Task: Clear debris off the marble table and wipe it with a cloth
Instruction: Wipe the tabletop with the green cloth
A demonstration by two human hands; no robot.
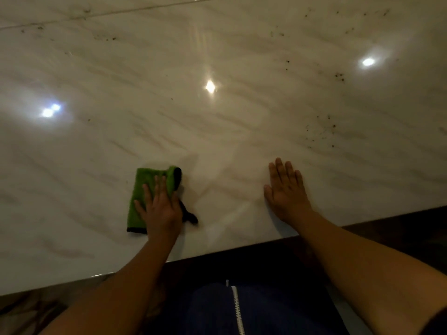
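Left hand (pixel 160 209) presses flat on the folded green cloth (pixel 147 189), long axis running away from the counter (pixel 242 117) edge, while right hand (pixel 285 189) rests open.

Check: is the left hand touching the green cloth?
Touching. The head view shows the left hand lying flat on the green cloth, covering part of its fabric with no gap.

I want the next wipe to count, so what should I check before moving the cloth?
1. Left hand flat on green cloth with black edging: ok.
2. Cloth spread flat: not ok, its far right corner curls over.
3. Right hand flat on white marble table, holding nothing: ok.
4. Table free of dark specks: not ok, clusters lie far right of the cloth.
5. Cloth dampness: cannot tell.
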